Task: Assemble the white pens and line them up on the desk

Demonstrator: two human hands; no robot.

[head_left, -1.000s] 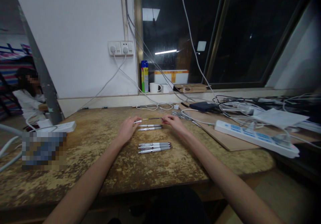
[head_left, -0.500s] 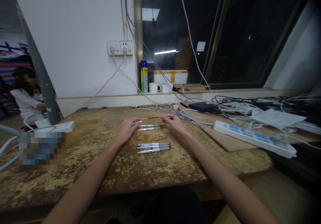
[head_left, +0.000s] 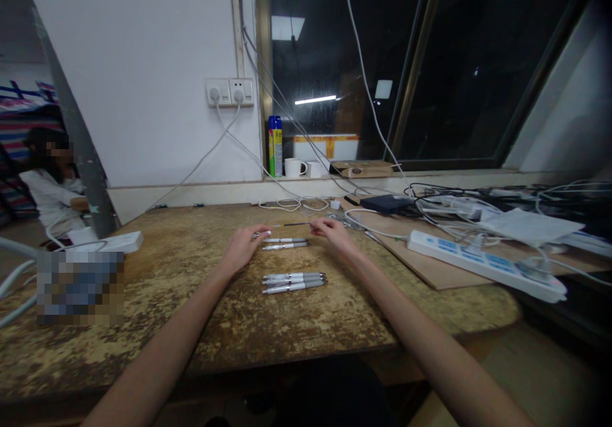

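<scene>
My right hand (head_left: 331,231) pinches one end of a thin pen refill (head_left: 295,224), dark along its middle and yellowish toward the left. The refill points left, level above the table. My left hand (head_left: 245,243) is closed on a small pen part, whose white end (head_left: 268,232) shows past the fingertips; the rest is hidden. Just below the refill, two white-and-grey pens (head_left: 285,245) lie side by side, close to my left fingertips. Nearer to me is a second group of several similar pens (head_left: 292,282), lying close together with dark tips to the right.
A worn wooden table (head_left: 229,338) spreads under both arms. On the right are a brown board (head_left: 425,267), a white power strip (head_left: 482,264) and tangled cables. Small clear bits (head_left: 351,222) lie beyond my right hand. A mug (head_left: 294,167) and spray can (head_left: 275,146) stand on the sill.
My right hand and the refill have shifted slightly right, away from the left hand. The left hand and the pens on the table stay put.
</scene>
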